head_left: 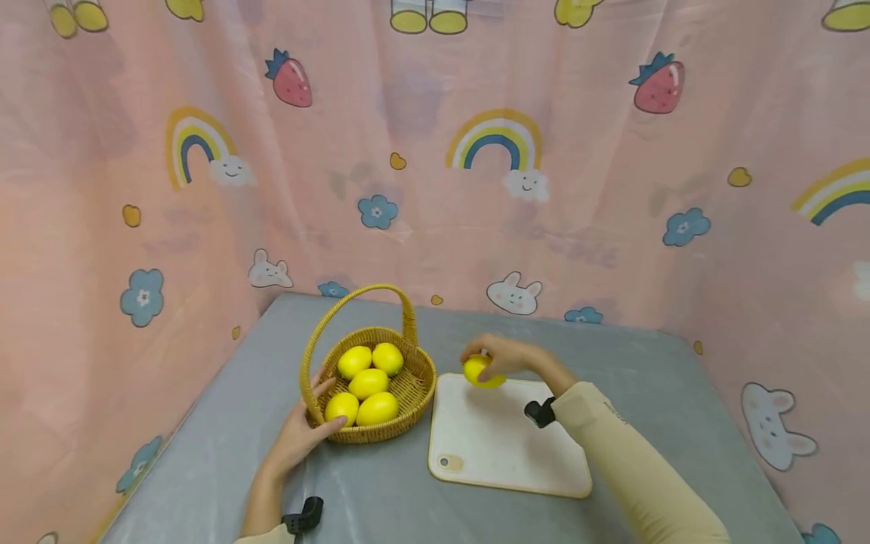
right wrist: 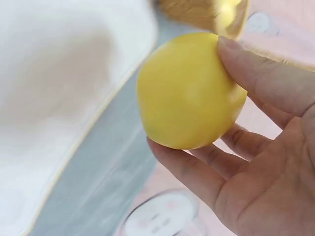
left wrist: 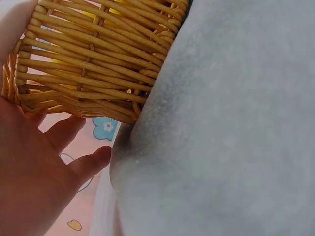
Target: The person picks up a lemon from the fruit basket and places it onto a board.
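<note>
My right hand (head_left: pixel 510 357) holds a yellow lemon (right wrist: pixel 189 93) between thumb and fingers, above the far edge of a white cutting board (head_left: pixel 496 446). In the right wrist view, the thumb presses one side of the lemon and the fingertips the other. To the left stands a round wicker basket (head_left: pixel 381 433) with a tall arched handle (head_left: pixel 319 332). Several more lemons (head_left: pixel 369 384) lie inside it. My left hand (head_left: pixel 299 438) grips the basket's near left side, thumb over the rim. Its fingers spread along the outside of the woven wall (left wrist: pixel 98 59), and the handle partly hides them.
A grey tabletop (head_left: pixel 381 491) lies under the basket and board. Behind it and at both sides hangs a pink patterned curtain (head_left: pixel 408 249). The board has a small hole (head_left: pixel 445 462) at its near left corner and sits just right of the basket.
</note>
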Available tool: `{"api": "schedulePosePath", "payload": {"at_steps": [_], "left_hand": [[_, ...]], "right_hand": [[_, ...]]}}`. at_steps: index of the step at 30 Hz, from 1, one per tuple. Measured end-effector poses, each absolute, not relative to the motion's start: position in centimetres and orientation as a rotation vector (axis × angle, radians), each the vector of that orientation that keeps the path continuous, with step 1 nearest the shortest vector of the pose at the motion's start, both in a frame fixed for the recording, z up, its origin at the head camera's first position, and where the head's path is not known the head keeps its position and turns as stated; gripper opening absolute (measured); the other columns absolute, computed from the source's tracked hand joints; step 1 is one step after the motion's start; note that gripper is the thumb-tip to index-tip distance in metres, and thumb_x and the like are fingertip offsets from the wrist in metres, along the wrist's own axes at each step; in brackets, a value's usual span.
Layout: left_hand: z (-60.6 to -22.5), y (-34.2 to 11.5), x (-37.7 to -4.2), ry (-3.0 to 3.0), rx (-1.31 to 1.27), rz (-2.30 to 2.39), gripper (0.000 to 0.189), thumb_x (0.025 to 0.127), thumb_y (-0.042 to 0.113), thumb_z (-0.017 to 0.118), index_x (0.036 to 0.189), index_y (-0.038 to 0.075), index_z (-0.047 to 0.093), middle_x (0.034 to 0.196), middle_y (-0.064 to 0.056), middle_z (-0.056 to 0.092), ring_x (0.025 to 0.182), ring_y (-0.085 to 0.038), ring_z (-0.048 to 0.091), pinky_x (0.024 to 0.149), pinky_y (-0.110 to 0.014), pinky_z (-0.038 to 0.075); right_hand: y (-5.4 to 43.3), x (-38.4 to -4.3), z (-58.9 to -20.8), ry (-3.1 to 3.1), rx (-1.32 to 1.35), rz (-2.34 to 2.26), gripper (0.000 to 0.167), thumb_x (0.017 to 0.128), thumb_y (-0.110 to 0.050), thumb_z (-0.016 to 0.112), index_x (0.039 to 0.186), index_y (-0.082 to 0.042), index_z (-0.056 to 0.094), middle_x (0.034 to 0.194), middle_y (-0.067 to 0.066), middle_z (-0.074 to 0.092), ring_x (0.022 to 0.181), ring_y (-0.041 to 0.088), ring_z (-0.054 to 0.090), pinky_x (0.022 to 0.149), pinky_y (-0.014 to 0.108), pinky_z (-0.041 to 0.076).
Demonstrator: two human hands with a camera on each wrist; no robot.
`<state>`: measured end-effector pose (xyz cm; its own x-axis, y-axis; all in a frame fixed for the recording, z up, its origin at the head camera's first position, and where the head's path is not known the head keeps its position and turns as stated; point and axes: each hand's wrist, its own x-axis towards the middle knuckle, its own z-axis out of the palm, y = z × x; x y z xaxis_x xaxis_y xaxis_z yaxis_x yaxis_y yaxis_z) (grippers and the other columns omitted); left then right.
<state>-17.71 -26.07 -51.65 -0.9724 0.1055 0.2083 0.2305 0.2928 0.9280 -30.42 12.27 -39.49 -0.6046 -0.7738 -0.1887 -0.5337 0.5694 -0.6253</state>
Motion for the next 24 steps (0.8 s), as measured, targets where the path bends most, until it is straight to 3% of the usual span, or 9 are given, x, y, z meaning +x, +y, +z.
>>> {"api": "schedulePosePath", "payload": {"at_steps": [9,19,24], "left_hand": [[-51.1,-26.7,-18.0,-2.449,-0.326,-1.733,0.072,0.090,0.014,0.074,0.152,0.004,0.039,0.167,-0.007,0.011,0.149,-0.044,0.005,0.109,-0.075,0.007],[-51.5,-26.7,-17.8,-2.480,-0.297,-1.733,0.074,0.091,0.018,0.074,0.153,0.005,0.037,0.167,-0.006,0.010,0.149,-0.042,0.006,0.109,-0.074,0.009],[-51.8,-26.3,-17.7,-2.482,-0.292,-1.761,0.074,0.091,0.019,0.074,0.154,0.006,0.037,0.167,-0.003,0.009,0.150,-0.041,0.005,0.109,-0.074,0.008]], "right_hand": [[19.0,-30.0,-41.8,2.475,-0.872,-0.716,0.037,0.086,0.002,0.072,0.121,0.008,0.064,0.120,0.022,0.059,0.111,0.041,0.054,0.090,0.048,0.050],[22.1,-28.4,-43.7,2.561,-0.813,-0.721,0.032,0.083,0.003,0.075,0.113,0.010,0.064,0.113,0.025,0.062,0.107,0.045,0.057,0.090,0.054,0.050],[22.8,-27.9,-43.9,2.580,-0.741,-0.707,0.044,0.084,0.002,0.074,0.122,0.013,0.055,0.117,0.031,0.058,0.106,0.045,0.056,0.090,0.056,0.049]]}}
